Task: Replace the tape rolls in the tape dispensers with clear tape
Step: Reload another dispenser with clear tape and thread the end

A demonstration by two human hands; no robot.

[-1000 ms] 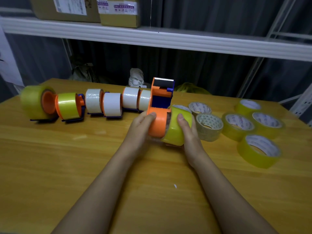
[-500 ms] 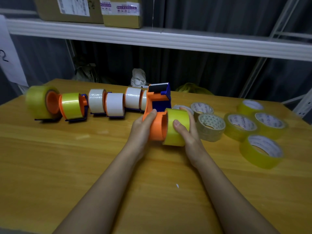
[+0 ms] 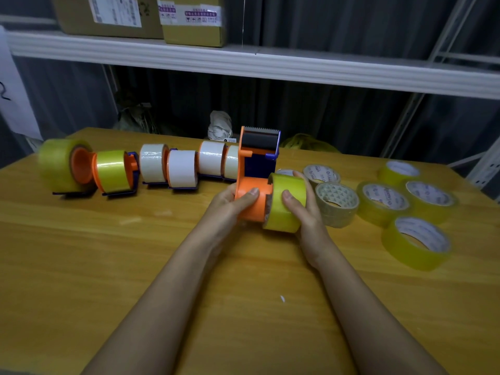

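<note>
Along the far left of the wooden table [image 3: 81, 266] stands a row of tape dispensers; the leftmost dispenser [image 3: 81, 169] shows an orange hub with a yellowish roll [image 3: 55, 165] sitting partly off it toward the left; just beside it a second dispenser [image 3: 130, 171] carries a yellowish clear roll [image 3: 111, 171] seated on its hub; next come four white rolls [image 3: 181, 171] standing on edge on dark blue bases, close together, the last one partly hidden behind the held dispenser.

At the middle, an orange and blue tape dispenser [image 3: 257, 158] stands upright with its serrated cutter and dark roller at the top; its orange hub [image 3: 253, 198] points to the right; a roll of yellowish clear tape [image 3: 285, 203] sits at the open end of that hub, only partly over it, a gap showing between the roll and the dispenser's side plate.

The left hand [image 3: 227, 204] wraps the orange hub from the left, thumb lying across its front, fingers behind and out of sight; the right hand [image 3: 303, 209] grips the clear roll from the right, thumb on its outer band, fingers curled round the far edge; both forearms reach in from the bottom edge, converging on the dispenser.

To the right lie loose rolls flat on the table; a paler, greyish roll [image 3: 336, 204] touches the right hand's back, two more [image 3: 320, 174] behind it; further right, well apart from the hands, four yellowish clear rolls [image 3: 416, 242] are clustered. Above, a white shelf [image 3: 243, 63] holds cardboard boxes [image 3: 151, 17].
</note>
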